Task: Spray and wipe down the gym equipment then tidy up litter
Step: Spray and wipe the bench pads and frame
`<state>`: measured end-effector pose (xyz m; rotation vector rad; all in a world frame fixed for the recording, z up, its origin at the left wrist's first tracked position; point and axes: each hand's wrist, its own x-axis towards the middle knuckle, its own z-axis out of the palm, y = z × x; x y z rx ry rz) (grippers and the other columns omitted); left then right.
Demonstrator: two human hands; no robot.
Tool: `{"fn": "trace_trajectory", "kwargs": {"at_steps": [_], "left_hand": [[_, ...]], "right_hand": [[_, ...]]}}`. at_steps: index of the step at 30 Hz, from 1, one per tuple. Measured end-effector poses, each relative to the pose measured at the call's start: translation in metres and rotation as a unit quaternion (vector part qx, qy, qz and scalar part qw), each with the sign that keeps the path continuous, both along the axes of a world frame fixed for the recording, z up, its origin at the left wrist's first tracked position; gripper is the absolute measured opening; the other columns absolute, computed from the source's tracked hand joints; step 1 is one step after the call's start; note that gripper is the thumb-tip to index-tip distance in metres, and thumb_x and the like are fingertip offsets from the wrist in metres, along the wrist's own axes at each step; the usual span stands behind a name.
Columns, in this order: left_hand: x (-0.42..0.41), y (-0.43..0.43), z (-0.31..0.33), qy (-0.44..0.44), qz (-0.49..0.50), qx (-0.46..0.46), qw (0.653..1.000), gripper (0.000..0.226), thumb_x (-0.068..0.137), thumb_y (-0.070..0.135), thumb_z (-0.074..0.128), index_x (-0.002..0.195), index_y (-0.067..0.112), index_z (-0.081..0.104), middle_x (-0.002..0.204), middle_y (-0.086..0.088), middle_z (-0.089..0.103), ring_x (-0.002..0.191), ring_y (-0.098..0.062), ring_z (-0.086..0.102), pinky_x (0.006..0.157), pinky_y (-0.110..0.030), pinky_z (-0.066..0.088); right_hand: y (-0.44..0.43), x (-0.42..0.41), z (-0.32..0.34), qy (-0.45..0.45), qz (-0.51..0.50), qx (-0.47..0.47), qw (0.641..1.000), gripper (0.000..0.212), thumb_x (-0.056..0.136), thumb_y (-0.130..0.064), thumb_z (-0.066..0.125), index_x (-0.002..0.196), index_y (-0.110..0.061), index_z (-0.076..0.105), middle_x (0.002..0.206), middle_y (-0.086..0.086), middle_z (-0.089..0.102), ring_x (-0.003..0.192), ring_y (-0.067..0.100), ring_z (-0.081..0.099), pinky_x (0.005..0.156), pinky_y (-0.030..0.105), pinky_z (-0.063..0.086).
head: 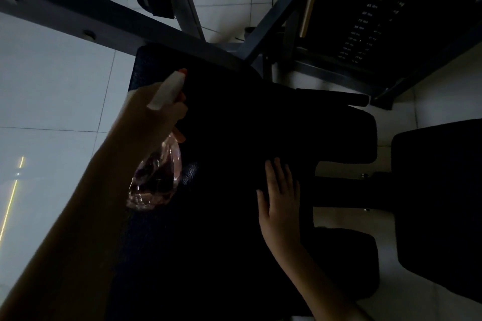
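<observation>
My left hand [154,114] grips a spray bottle [159,177] with a clear pinkish body and a white trigger head with a red nozzle tip, held above the left side of a black padded bench [221,117]. The nozzle points up and to the right over the pad. My right hand [280,198] lies flat on the dark pad, fingers spread. In this dim light I cannot tell whether a dark cloth lies under it.
Grey steel frame bars [78,15] cross the top left. A weight stack [365,26] with printed numbers stands at the upper right. Black roller pads [347,135] and another black pad [440,203] lie to the right. White floor tiles [52,91] surround the machine.
</observation>
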<state>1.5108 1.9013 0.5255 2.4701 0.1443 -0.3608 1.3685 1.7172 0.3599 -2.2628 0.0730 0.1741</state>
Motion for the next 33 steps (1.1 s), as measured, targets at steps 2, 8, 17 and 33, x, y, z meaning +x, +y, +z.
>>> {"fn": "trace_trajectory", "kwargs": {"at_steps": [2,8,17,33], "left_hand": [[-0.003,0.001,0.001,-0.024,0.011,0.000,1.000,0.014,0.091,0.006,0.050,0.103,0.013,0.053,0.081,0.000,0.060,0.056,0.002,0.058,0.043,-0.007,0.041],[-0.014,0.005,0.002,-0.067,0.107,-0.033,0.991,0.004,0.089,0.006,0.055,0.090,0.008,0.058,0.077,-0.007,0.062,0.068,-0.021,0.062,0.057,-0.028,0.050],[-0.014,0.006,0.000,-0.086,0.098,-0.024,0.991,0.006,0.089,0.006,0.053,0.091,0.011,0.056,0.075,0.002,0.059,0.056,0.002,0.058,0.043,-0.006,0.040],[-0.016,0.000,0.000,-0.081,0.126,-0.036,0.988,0.006,0.086,0.006,0.057,0.080,0.007,0.059,0.070,-0.010,0.062,0.052,-0.011,0.058,0.044,-0.017,0.045]], "right_hand": [[0.013,0.004,0.007,0.000,0.008,-0.019,1.000,0.054,0.098,-0.056,0.008,0.148,-0.036,0.007,0.158,-0.004,0.015,0.146,0.015,0.006,0.117,0.038,0.003],[0.007,0.035,-0.001,-0.110,0.188,-0.044,0.975,0.046,0.102,-0.044,0.019,0.143,-0.027,0.032,0.152,0.002,0.032,0.143,0.021,0.018,0.114,0.042,0.016],[0.064,0.105,0.018,-0.070,0.041,-0.053,0.995,0.050,0.097,-0.036,0.029,0.145,-0.026,0.034,0.154,0.000,0.031,0.143,0.026,0.020,0.114,0.043,0.010],[0.064,0.083,0.011,-0.132,0.149,-0.087,0.976,0.050,0.093,-0.029,0.037,0.142,-0.024,0.037,0.150,0.000,0.038,0.140,0.026,0.027,0.114,0.040,0.013]]}}
